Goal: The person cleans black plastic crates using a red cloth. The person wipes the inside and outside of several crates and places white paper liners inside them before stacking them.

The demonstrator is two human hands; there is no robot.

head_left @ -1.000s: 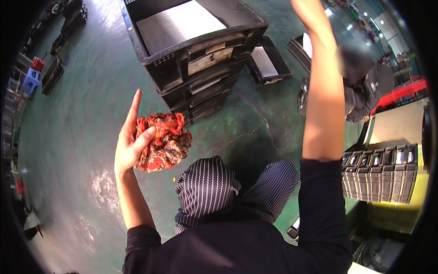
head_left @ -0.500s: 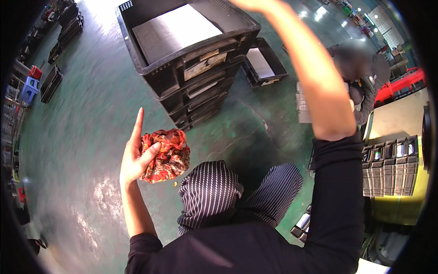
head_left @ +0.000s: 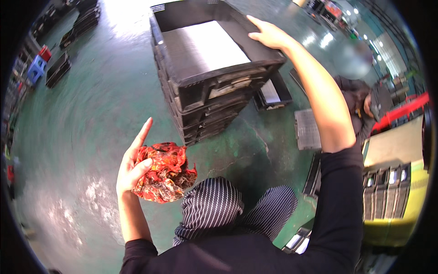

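Note:
A crumpled red, patterned cloth rag point(head_left: 166, 176) is bunched in my left hand point(head_left: 130, 171). The thumb presses on it while the index finger points away from it. My right arm reaches forward to the tall stack of black plastic crates point(head_left: 207, 102). At the right rim of the top crate, my right hand point(head_left: 270, 35) has its index finger and thumb stretched apart, with nothing seen between them. Whether it touches the rim I cannot tell. Inside that crate lies a flat whitish sheet or layer point(head_left: 210, 45), bright with glare.
Behind the stack's right side sits a low black crate point(head_left: 273, 93). A grey tray point(head_left: 308, 129) lies on the green floor point(head_left: 91, 137), near a person in dark clothes point(head_left: 358, 102). Dark crates point(head_left: 385, 192) stand at the right; a blue stool point(head_left: 36, 69) is far left.
My right hand has come down from the upper edge of the picture to the top crate's right rim. The rag is still in my left hand, looser in shape. The view has shifted.

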